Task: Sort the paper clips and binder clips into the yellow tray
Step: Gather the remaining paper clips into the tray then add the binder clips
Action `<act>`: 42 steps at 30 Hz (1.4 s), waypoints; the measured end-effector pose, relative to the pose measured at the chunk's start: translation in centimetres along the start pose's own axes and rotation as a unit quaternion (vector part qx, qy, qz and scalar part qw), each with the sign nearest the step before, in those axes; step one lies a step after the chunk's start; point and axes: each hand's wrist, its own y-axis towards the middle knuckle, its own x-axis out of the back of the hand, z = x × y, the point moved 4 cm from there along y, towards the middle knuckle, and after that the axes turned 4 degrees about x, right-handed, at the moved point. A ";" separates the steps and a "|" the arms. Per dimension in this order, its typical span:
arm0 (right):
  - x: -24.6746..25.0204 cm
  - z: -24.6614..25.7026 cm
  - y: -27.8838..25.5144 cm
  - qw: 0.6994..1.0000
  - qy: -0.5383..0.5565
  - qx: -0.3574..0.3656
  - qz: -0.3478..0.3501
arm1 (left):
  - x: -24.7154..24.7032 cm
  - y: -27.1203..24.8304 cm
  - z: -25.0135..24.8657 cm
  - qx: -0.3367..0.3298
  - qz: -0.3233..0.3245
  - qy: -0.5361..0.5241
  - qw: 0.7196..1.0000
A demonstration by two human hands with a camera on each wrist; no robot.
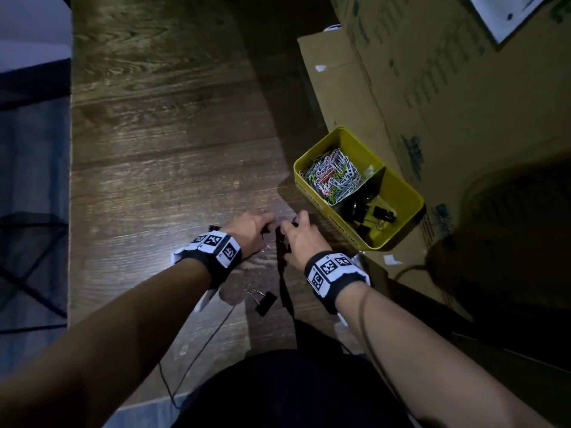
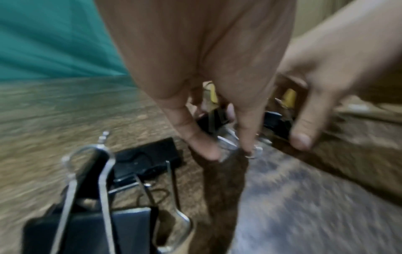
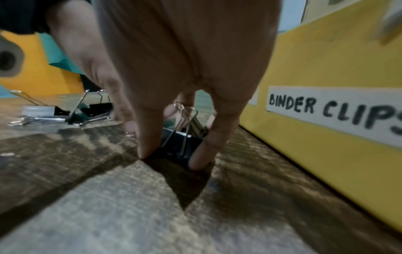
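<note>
The tray (image 1: 401, 186) sits on the worktop (image 1: 160, 143) at the right, against a cardboard box (image 1: 432, 88) behind it. Paper clips (image 1: 332, 176) fill its far compartment, binder clips (image 1: 367, 213) its near one. Both hands, left (image 1: 248, 231) and right (image 1: 301, 239), rest just left of the tray. A loose binder clip (image 1: 264, 301) lies nearer, between the wrists.

Hands: 2, left hand (image 1: 251, 231) and right hand (image 1: 301, 239), each with 1 marker wristband. Tray (image 1: 404, 193): 1, yellow, 2 compartments. Far compartment: 1 heap of paper clips (image 1: 332, 176), tangled, number not countable. Near compartment: black binder clips (image 1: 370, 214), at least 3, overlapping in shadow, exact number unclear. Binder clips on the table: 1 lying apart near the body (image 1: 265, 302); the left wrist view shows 2 more close to the lens (image 2: 150, 158); 1 between the right fingers (image 3: 180, 144). Cardboard boxes (image 1: 417, 88): 2.
</note>
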 end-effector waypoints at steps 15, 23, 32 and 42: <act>0.3 1.0 -1.1 0.946 0.296 -0.094 -0.097 | 5.5 -4.5 9.7 0.108 -0.092 -0.088 0.986; -1.8 2.0 -2.0 0.944 0.309 -0.074 -0.093 | 0.2 -4.2 7.5 0.186 -0.087 0.029 0.978; -2.0 1.6 -2.8 0.918 0.373 -0.084 -0.109 | 0.3 -3.3 7.5 0.144 -0.074 -0.092 0.983; 4.7 -0.2 -5.6 0.766 0.614 -0.054 -0.185 | 3.9 -3.1 6.6 0.144 -0.128 -0.541 0.819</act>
